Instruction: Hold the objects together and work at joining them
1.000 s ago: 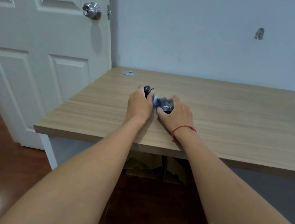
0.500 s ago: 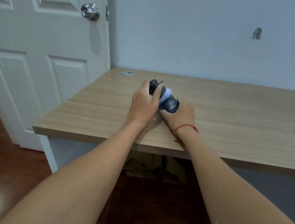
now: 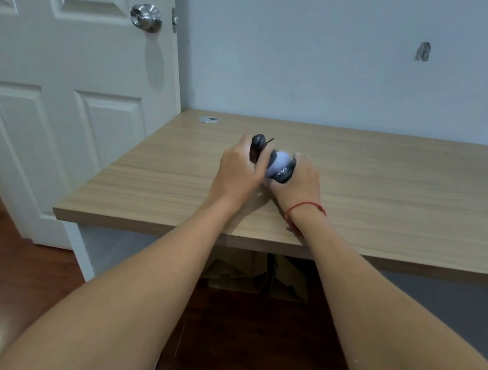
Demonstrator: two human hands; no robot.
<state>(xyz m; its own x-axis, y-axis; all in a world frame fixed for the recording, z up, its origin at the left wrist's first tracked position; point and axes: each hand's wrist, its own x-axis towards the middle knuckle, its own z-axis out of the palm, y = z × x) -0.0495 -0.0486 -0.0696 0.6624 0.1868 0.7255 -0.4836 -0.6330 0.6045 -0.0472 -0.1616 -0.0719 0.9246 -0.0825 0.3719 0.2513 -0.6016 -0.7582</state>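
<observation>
Little change from half a second ago — both hands still grip the small dark device (image 3: 275, 165): left hand (image 3: 238, 174) round its black end, right hand (image 3: 299, 183) round the pale-banded body; long axis tilted, black end up-left.

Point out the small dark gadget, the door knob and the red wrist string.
small dark gadget (image 3: 283, 173): head view, on its dark band with white lettering.
door knob (image 3: 146, 16): head view, on the knob's round face.
red wrist string (image 3: 305, 206): head view, on the strand across the right wrist.
</observation>
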